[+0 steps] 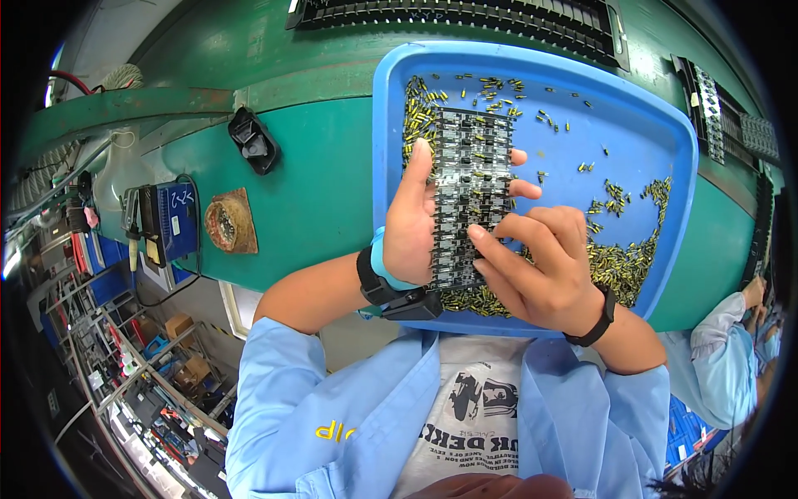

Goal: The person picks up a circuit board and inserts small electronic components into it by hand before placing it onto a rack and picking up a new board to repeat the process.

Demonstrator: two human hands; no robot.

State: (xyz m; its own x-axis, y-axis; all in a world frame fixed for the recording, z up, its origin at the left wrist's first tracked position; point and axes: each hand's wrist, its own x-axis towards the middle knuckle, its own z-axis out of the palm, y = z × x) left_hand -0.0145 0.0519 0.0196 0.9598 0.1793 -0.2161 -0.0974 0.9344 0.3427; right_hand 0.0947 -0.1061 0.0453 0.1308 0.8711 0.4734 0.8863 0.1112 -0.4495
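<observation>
My left hand (406, 237) grips a long circuit board panel (472, 179) from its left side, the thumb along one edge and fingertips showing past the other. Rows of dark boards with small parts run along the panel. Over the panel's lower half is my right hand (553, 270), thumb and index finger pinched close together; whatever lies between them is too small to make out. Beneath both hands lies a blue plastic tray (640, 125). Many small cylindrical components (619, 264) with yellow and black sleeves are scattered in it, heaped along the near and left sides.
Left of the tray, a black plastic piece (254, 141) and a round brown container (224, 223) rest on the green table (316, 166). A blue box (176, 218) stands farther left. Black racks (465, 18) lie behind the tray. At right, another person's sleeve (723, 358) shows.
</observation>
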